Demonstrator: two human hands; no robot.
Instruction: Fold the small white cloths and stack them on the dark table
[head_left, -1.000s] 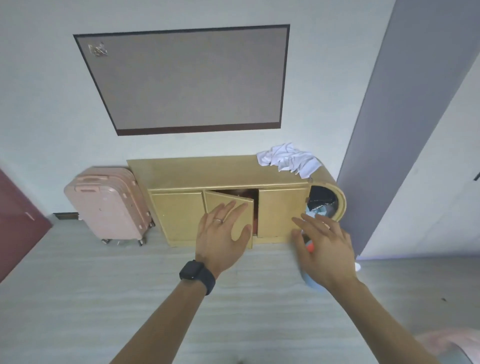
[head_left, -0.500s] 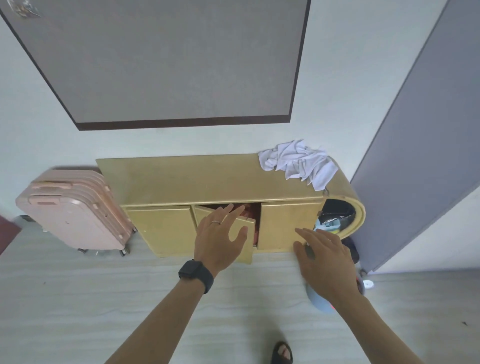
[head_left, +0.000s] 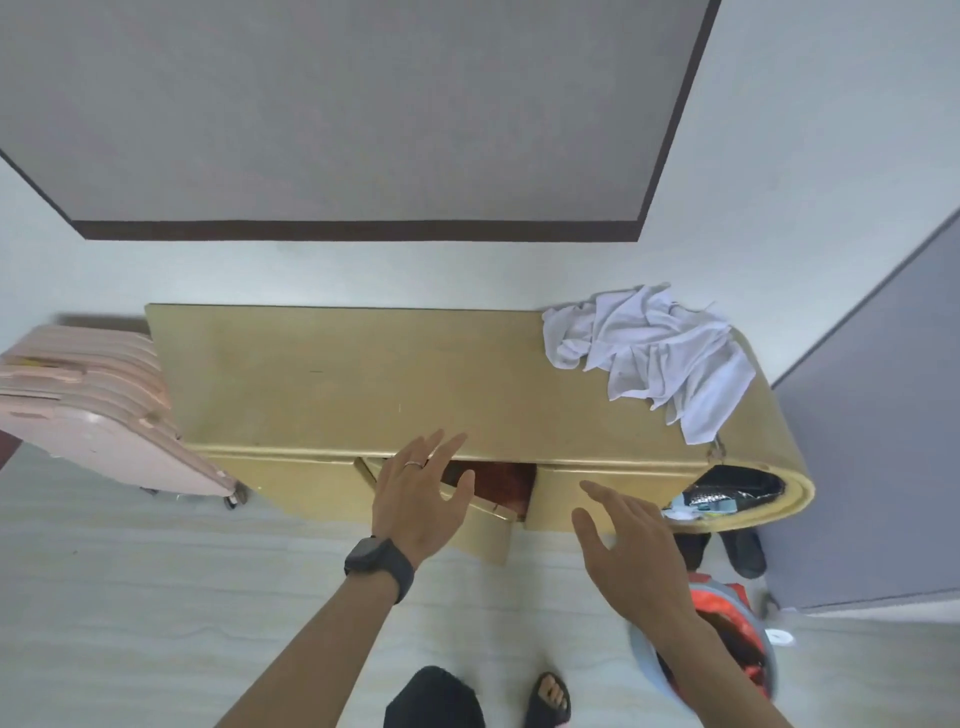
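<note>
- Your left hand (head_left: 418, 501), lower centre of the frame, has its fingers spread and holds nothing; it sits in front of the half-open cabinet door (head_left: 480, 525).
- Your right hand (head_left: 631, 551), lower right of centre, is also spread and empty, just before the cabinet front.
- The white cloths (head_left: 652, 356) lie in a crumpled heap at the right end of the yellow cabinet (head_left: 337, 379) top, right of centre.
- Behind the open door the compartment shows something reddish-brown (head_left: 506, 480); what it is cannot be told.
- The rounded end cubby (head_left: 737, 491) at centre right holds dark and pale items, unclear.
- A pale blue bucket (head_left: 644, 660) at lower right holds something orange-red.
- A pink suitcase (head_left: 98, 415) stands at the left edge.
</note>
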